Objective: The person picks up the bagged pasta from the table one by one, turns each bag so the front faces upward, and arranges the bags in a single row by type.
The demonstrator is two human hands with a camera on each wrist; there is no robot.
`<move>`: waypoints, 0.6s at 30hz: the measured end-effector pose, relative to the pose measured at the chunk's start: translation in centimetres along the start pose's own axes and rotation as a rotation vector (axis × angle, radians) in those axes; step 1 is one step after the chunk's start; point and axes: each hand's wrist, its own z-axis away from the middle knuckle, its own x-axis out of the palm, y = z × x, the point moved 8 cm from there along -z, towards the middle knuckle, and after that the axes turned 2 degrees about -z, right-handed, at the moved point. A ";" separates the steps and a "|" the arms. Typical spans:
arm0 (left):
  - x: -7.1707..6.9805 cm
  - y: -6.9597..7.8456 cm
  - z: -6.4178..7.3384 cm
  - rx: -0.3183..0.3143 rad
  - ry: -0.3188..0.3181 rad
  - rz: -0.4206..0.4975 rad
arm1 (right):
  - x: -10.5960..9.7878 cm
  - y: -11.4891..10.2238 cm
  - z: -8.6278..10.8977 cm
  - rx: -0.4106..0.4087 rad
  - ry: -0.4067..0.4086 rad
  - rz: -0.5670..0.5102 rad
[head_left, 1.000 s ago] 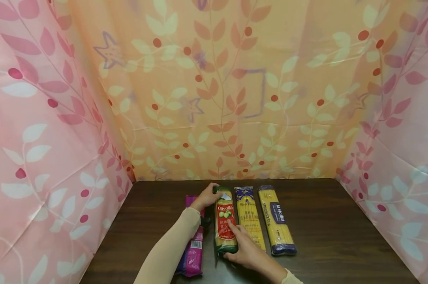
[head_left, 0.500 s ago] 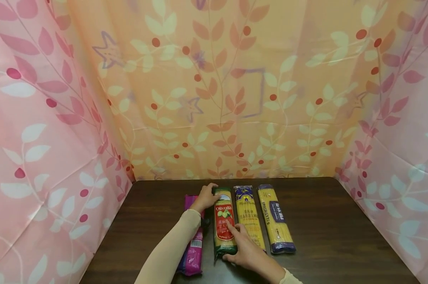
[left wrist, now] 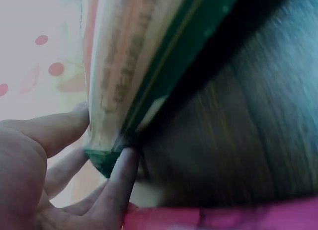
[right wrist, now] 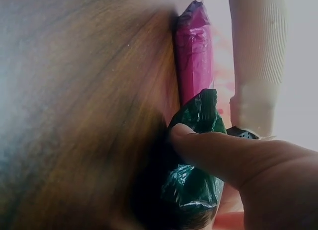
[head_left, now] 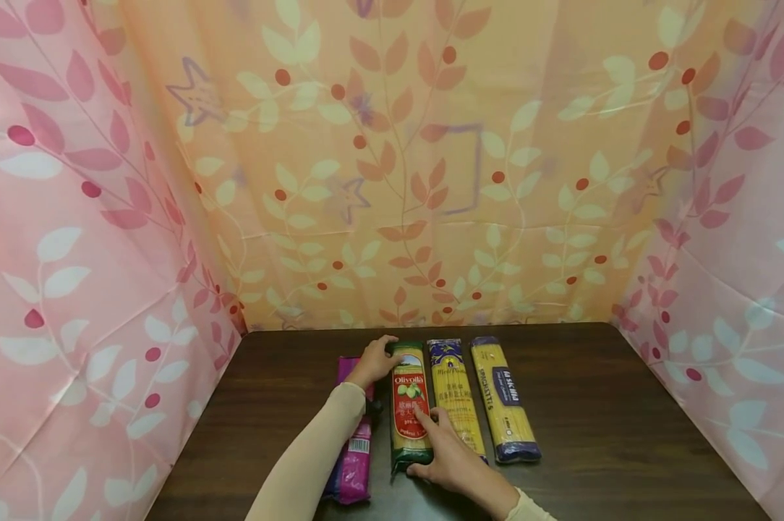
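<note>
Head view: the green-and-red pasta packet lies between two hands, its long axis running from near the far edge of the worktop toward the near side. Left hand and right hand take opposite ends. From the left fingers the packet stretches nearer and slightly right; from the right fingers it stretches left and away, toward the far edge. The left hand is the one closer to the far edge.

Both hands grip it: the left fingers and thumb close around the far end, while the right thumb presses the near end and its fingers reach over the face. Whether the packet's underside bears fully on the worktop cannot be told.

Counted, there are four packets: one green-and-red; one magenta packet toward the left edge, partly under the left sleeve; and two yellow ones toward the right edge, the blue-topped packet and the purple-ended packet, which slants.
</note>
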 end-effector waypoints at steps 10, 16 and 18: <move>-1.1 -0.6 1.3 0.014 -0.025 0.060 | 0.3 -0.2 0.8 -0.013 -0.001 0.018; -2.5 -0.4 2.1 0.127 -0.012 -0.003 | 0.4 -0.6 1.3 -0.021 0.000 0.035; -3.0 -0.5 2.3 0.144 -0.008 -0.024 | 0.4 -0.9 1.5 -0.031 0.002 0.050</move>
